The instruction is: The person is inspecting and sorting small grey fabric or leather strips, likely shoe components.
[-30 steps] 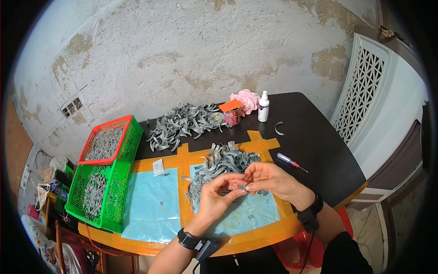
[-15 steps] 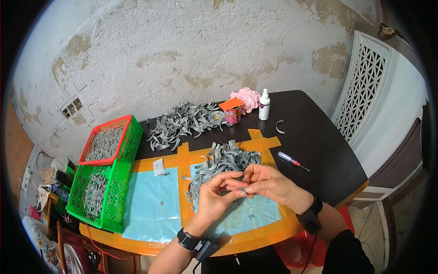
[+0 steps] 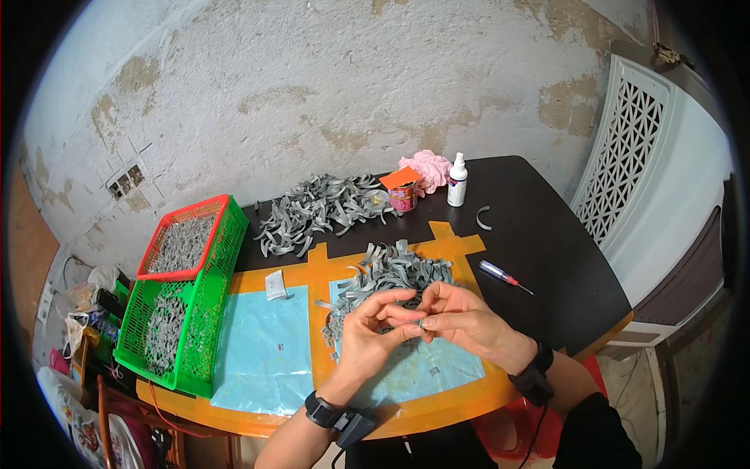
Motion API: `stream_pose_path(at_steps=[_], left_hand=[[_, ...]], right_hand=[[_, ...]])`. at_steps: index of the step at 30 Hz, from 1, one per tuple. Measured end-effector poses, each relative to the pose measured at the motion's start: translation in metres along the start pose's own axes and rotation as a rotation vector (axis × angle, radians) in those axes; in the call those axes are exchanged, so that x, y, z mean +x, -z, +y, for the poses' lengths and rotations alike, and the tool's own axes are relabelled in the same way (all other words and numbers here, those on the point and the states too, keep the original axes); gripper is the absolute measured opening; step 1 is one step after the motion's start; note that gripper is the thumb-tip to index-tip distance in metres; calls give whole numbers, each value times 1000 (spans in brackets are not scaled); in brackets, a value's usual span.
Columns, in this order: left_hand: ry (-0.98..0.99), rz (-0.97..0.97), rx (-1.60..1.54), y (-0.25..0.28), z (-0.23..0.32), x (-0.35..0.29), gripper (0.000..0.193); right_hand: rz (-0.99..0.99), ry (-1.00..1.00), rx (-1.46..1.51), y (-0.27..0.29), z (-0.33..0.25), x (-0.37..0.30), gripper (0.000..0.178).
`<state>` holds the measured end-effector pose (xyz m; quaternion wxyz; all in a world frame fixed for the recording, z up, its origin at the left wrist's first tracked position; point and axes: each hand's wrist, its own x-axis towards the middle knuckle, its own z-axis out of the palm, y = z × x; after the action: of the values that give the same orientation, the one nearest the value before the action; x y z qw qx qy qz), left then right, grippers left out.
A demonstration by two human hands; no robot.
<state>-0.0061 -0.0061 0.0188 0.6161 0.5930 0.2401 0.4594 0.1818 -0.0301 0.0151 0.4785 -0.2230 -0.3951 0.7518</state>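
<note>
Two bare hands, L hand (image 3: 369, 330) & R hand (image 3: 473, 322), meet fingertip to fingertip, thumbs & forefingers closed on a sm. grey piece (image 3: 423, 322) held up just above the near edge of a pile of grey strips (image 3: 394, 270). Under that, a blue sheet (image 3: 406, 379) w/ orange tape (image 3: 319, 344) round it. To R, a screwdriver (image 3: 498, 272); far L, a green basket (image 3: 195, 344) w/ grey bits; at back, a 2nd grey heap (image 3: 320, 213) & a white spray bottle (image 3: 457, 184).

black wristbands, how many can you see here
2. One black wristband is strapped just behind the left hand; a second wristband is strapped just behind the right hand. More could lie hidden in the clutter at far left.
</note>
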Motion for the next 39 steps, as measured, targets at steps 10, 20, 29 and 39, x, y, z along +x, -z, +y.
stream_pose_path(at_steps=[10,20,29,39], left_hand=[[-5,-13,13,0,-2,1,43],[-26,-35,33,0,5,1,46],[-64,-55,172,-1,7,-2,45],[-56,-58,156,-2,15,-2,49]], right_hand=[[132,96,-166,-13,4,-3,17],[47,107,-141,-11,-2,-4,18],[14,95,-155,-7,-1,1,20],[-16,118,-169,-3,-7,1,23]])
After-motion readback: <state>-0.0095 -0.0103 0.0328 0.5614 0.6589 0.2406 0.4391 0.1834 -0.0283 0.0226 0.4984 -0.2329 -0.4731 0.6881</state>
